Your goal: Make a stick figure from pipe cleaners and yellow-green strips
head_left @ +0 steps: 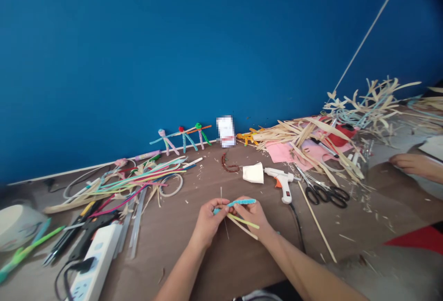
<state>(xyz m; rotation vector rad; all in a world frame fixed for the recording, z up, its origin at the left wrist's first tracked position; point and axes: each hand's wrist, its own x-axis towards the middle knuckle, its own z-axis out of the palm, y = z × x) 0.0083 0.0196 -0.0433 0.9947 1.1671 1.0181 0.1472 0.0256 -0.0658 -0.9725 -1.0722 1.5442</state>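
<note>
Both my hands meet above the brown table, fingers pinched together. My left hand [212,215] is closed on one end of a light blue pipe cleaner [245,202]; a thin wire-like strand [226,229] sticks out above and below its fingertips. My right hand [254,215] grips the same blue pipe cleaner, which lies across its fingers. A yellow-green strip [247,221] and a pale strip [244,228] slant down to the right from between the hands. How these pieces join is hidden by my fingers.
A white glue gun [284,181], paper cup [253,173] and black-handled scissors [321,192] lie ahead to the right. Pipe-cleaner figures [183,139] lean on the blue wall. A power strip [98,259] and colored strips [138,179] are left. A co-worker's hand [415,163] rests far right.
</note>
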